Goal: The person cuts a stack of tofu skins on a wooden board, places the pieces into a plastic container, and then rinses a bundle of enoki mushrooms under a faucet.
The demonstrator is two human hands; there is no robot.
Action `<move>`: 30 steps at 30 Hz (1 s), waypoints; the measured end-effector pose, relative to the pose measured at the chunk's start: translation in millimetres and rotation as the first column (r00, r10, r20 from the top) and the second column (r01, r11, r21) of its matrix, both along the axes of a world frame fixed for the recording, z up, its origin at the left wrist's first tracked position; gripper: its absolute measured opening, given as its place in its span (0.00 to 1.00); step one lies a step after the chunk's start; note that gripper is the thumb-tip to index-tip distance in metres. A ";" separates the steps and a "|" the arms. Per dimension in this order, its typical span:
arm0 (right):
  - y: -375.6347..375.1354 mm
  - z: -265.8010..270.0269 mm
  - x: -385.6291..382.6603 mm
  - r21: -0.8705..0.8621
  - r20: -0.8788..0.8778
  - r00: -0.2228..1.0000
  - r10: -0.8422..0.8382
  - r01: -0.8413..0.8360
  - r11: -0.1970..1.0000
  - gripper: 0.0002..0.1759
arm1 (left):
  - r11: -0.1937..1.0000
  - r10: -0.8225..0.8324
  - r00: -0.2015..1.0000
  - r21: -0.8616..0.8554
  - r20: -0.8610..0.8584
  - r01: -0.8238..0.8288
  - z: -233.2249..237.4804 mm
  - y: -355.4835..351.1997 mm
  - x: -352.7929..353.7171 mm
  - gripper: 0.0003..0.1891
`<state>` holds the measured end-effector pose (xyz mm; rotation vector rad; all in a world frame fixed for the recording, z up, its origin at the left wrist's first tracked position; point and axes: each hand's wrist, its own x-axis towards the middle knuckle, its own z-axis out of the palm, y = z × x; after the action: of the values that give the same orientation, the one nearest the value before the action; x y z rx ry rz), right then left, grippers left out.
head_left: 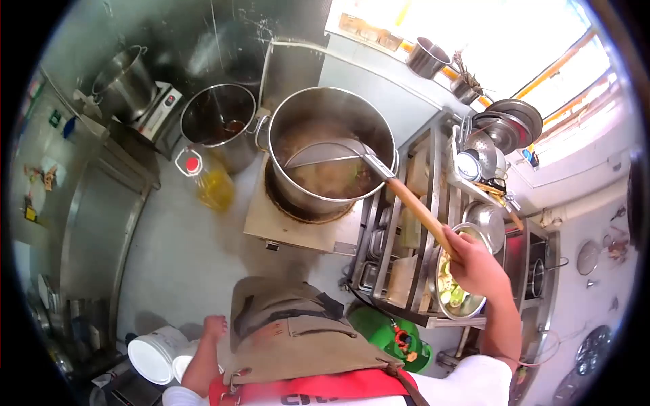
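- The right hand, raised in front of the wearer's right side, is closed around the near end of a wooden handle.
- That handle belongs to a large, long-handled strainer, whose wide head is inside the big metal pot, above or partly in brownish contents; steam haze hides how deep.
- From the right fingers, the head lies forward and to the left. The right hand is much the nearer to the tool; the left is well apart from it.
- The tool's long axis runs diagonally: its head points forward and left into the pot, its handle back and right toward the wearer. The handle crosses the pot's near-right rim; whether it touches there cannot be told.
- The pot stands on a low stove, toward the far edge, leaving the near-left corner bare.
- The left hand hangs low by the wearer's left side, near white buckets. Nothing shows in it; how far its fingers are bent cannot be told.
- Below the right hand, a metal bowl of cut vegetables sits at the near end of a metal rack.
- Beyond the stove's left edge, a bottle of yellow oil stands on the floor.
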<state>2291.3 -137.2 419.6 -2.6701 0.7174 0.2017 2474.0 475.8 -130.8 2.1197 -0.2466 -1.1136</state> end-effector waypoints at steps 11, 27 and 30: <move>27.2 -50.0 71.3 -0.108 0.107 0.968 -0.225 0.236 0.966 0.30 | 0.678 -0.732 0.620 0.386 0.281 0.625 9.0 -139.1 215.7 0.07; 18.5 19.4 177.6 0.513 -0.724 0.424 -0.544 0.858 -0.015 0.15 | 0.968 -0.125 0.954 0.177 -0.272 0.178 -60.5 -44.1 249.7 0.07; 13.9 -11.7 164.1 0.632 -0.729 0.475 -0.494 0.744 -0.216 0.20 | 0.980 -0.077 0.952 0.153 -0.298 0.128 -61.0 -45.5 249.3 0.07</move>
<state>2455.4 -123.3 407.9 -0.7598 1.3618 0.4549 2723.3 430.3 -191.8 2.0738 -0.1271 -1.5388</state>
